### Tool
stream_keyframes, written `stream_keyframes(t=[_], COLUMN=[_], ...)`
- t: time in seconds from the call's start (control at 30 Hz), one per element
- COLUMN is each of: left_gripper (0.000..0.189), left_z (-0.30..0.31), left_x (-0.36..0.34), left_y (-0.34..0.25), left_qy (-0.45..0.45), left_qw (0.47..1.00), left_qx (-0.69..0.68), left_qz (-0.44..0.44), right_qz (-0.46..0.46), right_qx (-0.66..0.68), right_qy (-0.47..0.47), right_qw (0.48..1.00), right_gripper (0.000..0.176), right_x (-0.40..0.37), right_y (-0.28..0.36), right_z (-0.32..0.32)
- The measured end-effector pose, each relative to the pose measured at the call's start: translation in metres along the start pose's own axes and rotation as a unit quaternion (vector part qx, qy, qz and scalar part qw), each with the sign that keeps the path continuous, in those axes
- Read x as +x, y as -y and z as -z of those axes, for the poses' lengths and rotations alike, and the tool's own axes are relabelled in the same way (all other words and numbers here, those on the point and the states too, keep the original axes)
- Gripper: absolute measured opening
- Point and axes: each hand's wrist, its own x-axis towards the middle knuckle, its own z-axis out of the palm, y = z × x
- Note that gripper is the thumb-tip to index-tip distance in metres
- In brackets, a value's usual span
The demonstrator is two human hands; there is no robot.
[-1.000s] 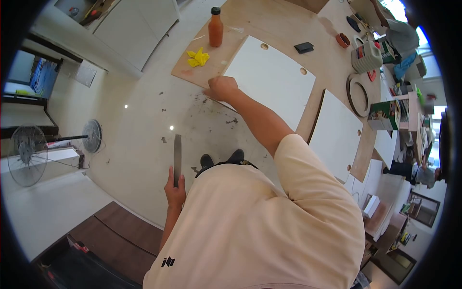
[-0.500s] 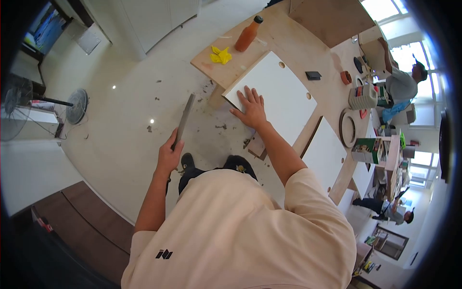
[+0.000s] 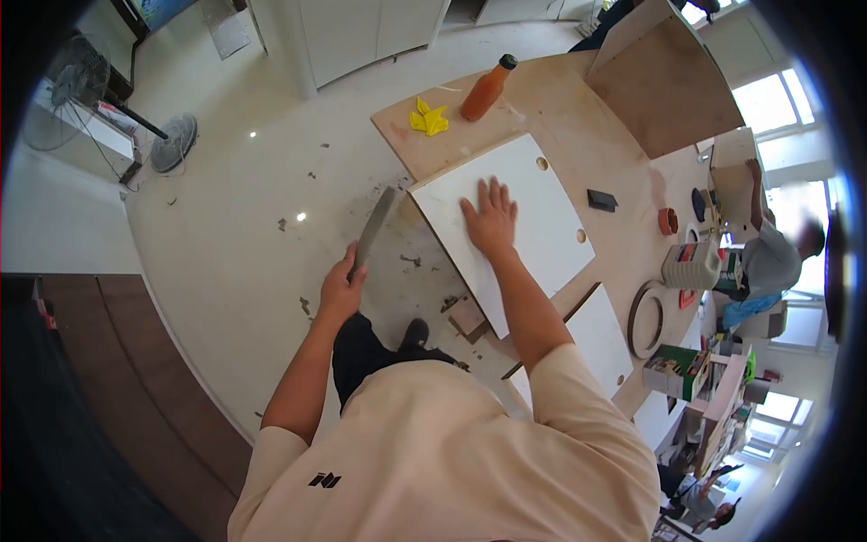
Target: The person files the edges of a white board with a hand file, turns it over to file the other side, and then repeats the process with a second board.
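Standing at the far left on the pale floor point(image 3: 244, 244) is one fan point(image 3: 68, 86). Further right and near, one black mark point(image 3: 325, 480) is printed on the cream shirt point(image 3: 470, 452), too stylised to read for certain. Just beyond it, the left hand point(image 3: 341, 282) is closed around one long, flat grey bar point(image 3: 372, 228), whose far end points towards the white panel's left corner, a little apart from it. One wooden table point(image 3: 560, 117) fills the middle; on its far left lie one crumpled yellow piece point(image 3: 428, 117) and one orange bottle point(image 3: 486, 92) with a dark cap, showing no readable label. The first white panel point(image 3: 542, 217) lies on the table nearer the person, with two round recesses point(image 3: 542, 163) along its right side. The right hand point(image 3: 492, 221) is flat on this panel, fingers slightly apart, gripping nothing. To the right and nearer is a second white panel point(image 3: 591, 339). Beyond the panels, going right, come one dark block point(image 3: 602, 200), one ring point(image 3: 635, 330), one reddish-brown round piece point(image 3: 667, 220), one printed green-and-white container point(image 3: 677, 370) with lettering too small to read, and one pale jug point(image 3: 693, 265). At the far right stands one person in grey point(image 3: 772, 257).
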Motion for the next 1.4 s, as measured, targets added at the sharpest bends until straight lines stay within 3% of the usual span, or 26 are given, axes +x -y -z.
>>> stream_keyframes(t=[0.07, 0.17, 0.4, 0.67, 0.77, 0.87, 0.97, 1.07, 1.17, 1.4], left_gripper=[0.057, 0.055, 0.055, 0.056, 0.055, 0.053, 0.052, 0.050, 0.054, 0.056], left_z=[-0.020, -0.044, -0.063, -0.115, -0.097, -0.077, -0.104, -0.095, -0.081, -0.089], left_x=[0.006, 0.023, 0.064, 0.071, 0.080, 0.096, 0.108, 0.105, 0.112, 0.113], left_y=[0.008, 0.020, 0.044, -0.009, 0.033, 0.035, 0.010, -0.008, 0.031, 0.012], left_qy=[-0.006, -0.064, -0.042, -0.061, -0.086, -0.085, -0.093, -0.061, -0.085, -0.061], left_qw=[1.000, 0.990, 0.982, 0.940, 0.953, 0.968, 0.941, 0.941, 0.963, 0.946], left_qx=[0.012, 0.030, -0.007, -0.018, 0.014, 0.010, -0.013, 0.037, 0.010, 0.016], left_qz=[-0.002, -0.120, -0.182, -0.335, -0.289, -0.236, -0.326, -0.330, -0.257, -0.319], right_qz=[-0.001, -0.007, 0.013, 0.025, 0.027, 0.023, 0.020, 0.023, 0.025, 0.027], right_qx=[-0.024, -0.049, -0.062, -0.072, -0.080, -0.089, -0.086, -0.093, -0.091, -0.094], right_qy=[-0.005, -0.013, -0.041, -0.032, -0.035, -0.029, -0.027, -0.029, -0.032, -0.032], right_qw=[1.000, 0.999, 0.997, 0.997, 0.996, 0.995, 0.996, 0.995, 0.995, 0.995], right_gripper=[0.072, 0.071, 0.068, 0.069, 0.068, 0.065, 0.065, 0.066, 0.066, 0.065], right_x=[-0.020, -0.040, -0.040, -0.038, -0.034, -0.039, -0.040, -0.038, -0.037, -0.037], right_y=[-0.027, -0.048, -0.049, -0.051, -0.053, -0.047, -0.045, -0.048, -0.049, -0.050], right_z=[0.009, 0.010, 0.006, 0.002, 0.003, 0.004, 0.006, 0.006, 0.004, 0.004])
